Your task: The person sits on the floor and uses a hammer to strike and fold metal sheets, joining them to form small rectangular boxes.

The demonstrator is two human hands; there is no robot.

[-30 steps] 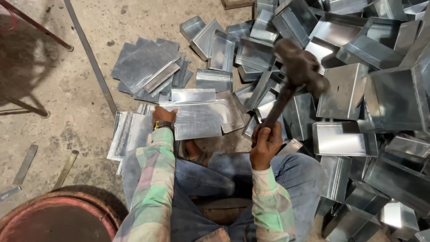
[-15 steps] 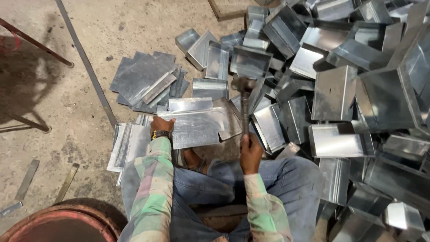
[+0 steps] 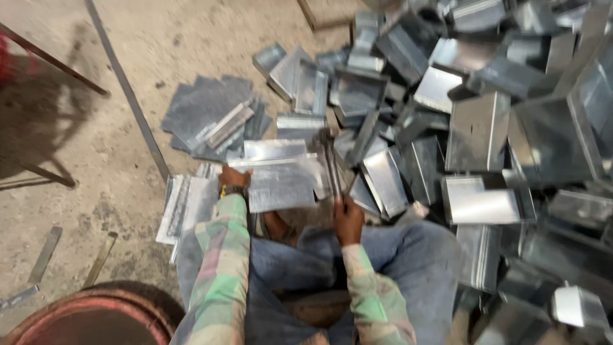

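I sit on the floor in jeans and a plaid shirt. My left hand (image 3: 233,179) presses down on the left edge of a flat shiny metal sheet (image 3: 281,182) lying in front of my knees. My right hand (image 3: 348,216) grips the handle of a hammer (image 3: 331,163); its head is down on the right edge of that sheet. The view is blurred.
A large heap of folded sheet-metal boxes (image 3: 485,128) fills the right side. Flat grey sheets (image 3: 204,115) lie ahead on the concrete, more stacked pieces (image 3: 185,204) by my left arm. A long metal bar (image 3: 128,89) crosses the floor. A rusty round drum rim (image 3: 89,316) sits at the bottom left.
The hammer was raised high a second ago and has swung down onto the sheet's right edge. My left hand has stayed on the sheet.
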